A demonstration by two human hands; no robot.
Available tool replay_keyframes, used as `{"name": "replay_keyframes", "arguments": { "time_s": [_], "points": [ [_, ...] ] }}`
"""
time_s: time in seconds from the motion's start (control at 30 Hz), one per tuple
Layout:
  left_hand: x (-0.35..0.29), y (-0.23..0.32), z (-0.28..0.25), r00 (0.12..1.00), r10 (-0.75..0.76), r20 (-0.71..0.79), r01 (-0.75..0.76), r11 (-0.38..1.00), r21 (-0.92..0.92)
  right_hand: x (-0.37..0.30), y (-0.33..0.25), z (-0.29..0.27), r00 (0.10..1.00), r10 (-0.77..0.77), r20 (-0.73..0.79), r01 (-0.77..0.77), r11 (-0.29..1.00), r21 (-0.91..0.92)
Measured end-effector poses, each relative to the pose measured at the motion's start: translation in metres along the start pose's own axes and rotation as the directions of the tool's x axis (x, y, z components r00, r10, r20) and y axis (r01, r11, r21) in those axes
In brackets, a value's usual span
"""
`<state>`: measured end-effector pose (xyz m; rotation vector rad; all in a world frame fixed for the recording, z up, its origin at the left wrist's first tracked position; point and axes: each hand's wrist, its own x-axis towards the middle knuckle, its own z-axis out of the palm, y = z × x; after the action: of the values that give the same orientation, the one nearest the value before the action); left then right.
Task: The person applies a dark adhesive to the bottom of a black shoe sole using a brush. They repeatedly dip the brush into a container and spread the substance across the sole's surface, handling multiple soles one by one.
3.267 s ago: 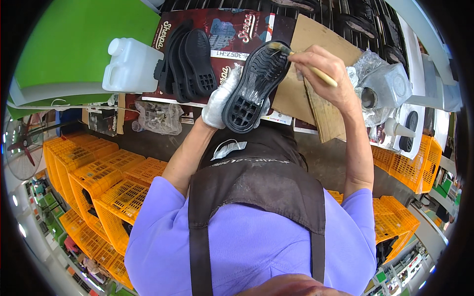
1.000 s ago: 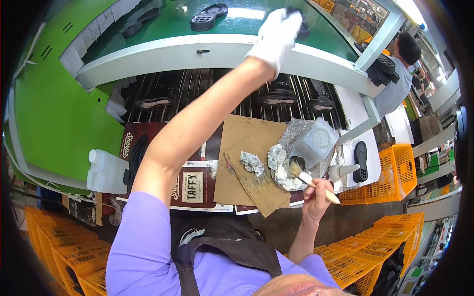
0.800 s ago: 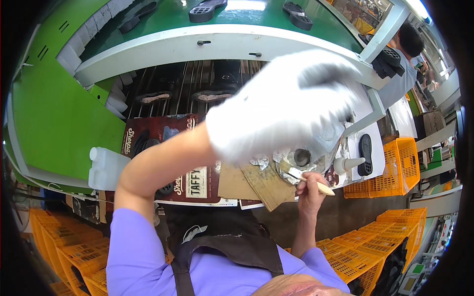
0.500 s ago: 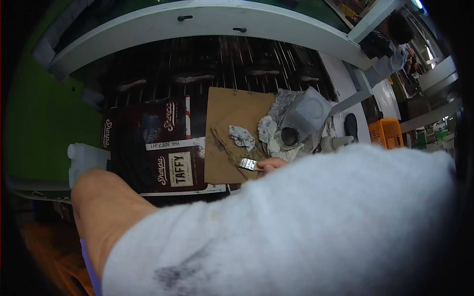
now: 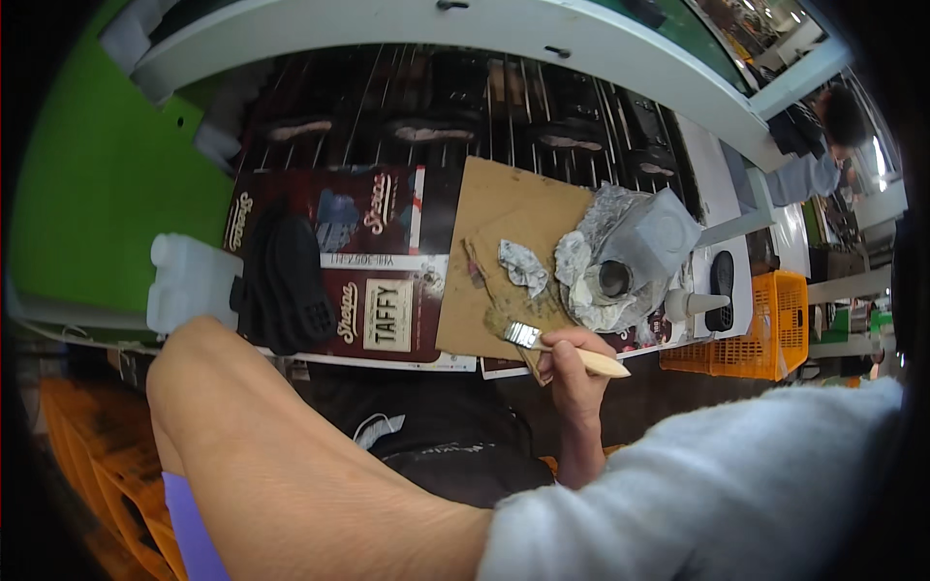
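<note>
In my right hand (image 5: 577,376) is a flat paintbrush (image 5: 601,363) with a pale wooden handle and metal band. Its bristles point left, over a stained brown cardboard sheet (image 5: 465,315); I cannot tell whether they touch it. On the cardboard lie a crumpled stained cloth or paper (image 5: 523,267) and a thin stick (image 5: 484,271). Just beyond my right hand, a cut translucent container (image 5: 659,232) with a dark round opening rests among crumpled plastic. My bare left arm (image 5: 281,445) bends at the left; its hand is out of sight. Black shoe soles (image 5: 286,281) lie near the elbow.
A translucent jug (image 5: 194,286) stands at the left. To the right are a white squeeze bottle (image 5: 693,306), another black sole (image 5: 720,289) and an orange crate (image 5: 775,329). Rollers carrying dark shoe parts (image 5: 431,126) run behind, under a white beam (image 5: 387,29). Someone (image 5: 814,174) is far right.
The view has shifted, so the bench things sit further right. My sleeve no longer covers my right hand, and the brush handle and black soles now show clearly.
</note>
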<state>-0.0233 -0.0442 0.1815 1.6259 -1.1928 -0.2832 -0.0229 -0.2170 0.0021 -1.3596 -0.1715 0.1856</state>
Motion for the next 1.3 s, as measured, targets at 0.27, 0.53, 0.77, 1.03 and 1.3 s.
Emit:
{"name": "replay_keyframes", "arguments": {
  "time_s": [0.27,0.53,0.77,1.03,1.3],
  "points": [
    [-0.003,-0.005,-0.008,1.000,-0.021,-0.017,0.021,1.000,0.022,0.007,0.001,-0.002,1.000,-0.021,-0.005,0.021,0.999,-0.034],
    [-0.012,-0.011,0.003,0.999,-0.004,-0.040,0.006,0.999,0.042,0.013,0.006,0.001,0.998,-0.066,0.009,0.066,0.998,-0.014],
    [-0.017,-0.013,0.004,0.996,0.040,-0.075,-0.037,0.999,0.036,0.015,0.000,0.005,0.997,-0.078,-0.022,0.077,0.995,-0.058],
    [-0.024,-0.026,0.013,0.966,0.030,-0.257,-0.025,0.999,0.021,0.000,0.005,-0.012,0.986,0.120,-0.118,-0.140,0.975,-0.171],
    [-0.110,-0.090,0.045,0.722,-0.330,-0.608,0.524,0.834,0.170,0.039,0.016,-0.041,0.978,-0.142,-0.151,0.123,0.984,-0.130]
  ]
}}
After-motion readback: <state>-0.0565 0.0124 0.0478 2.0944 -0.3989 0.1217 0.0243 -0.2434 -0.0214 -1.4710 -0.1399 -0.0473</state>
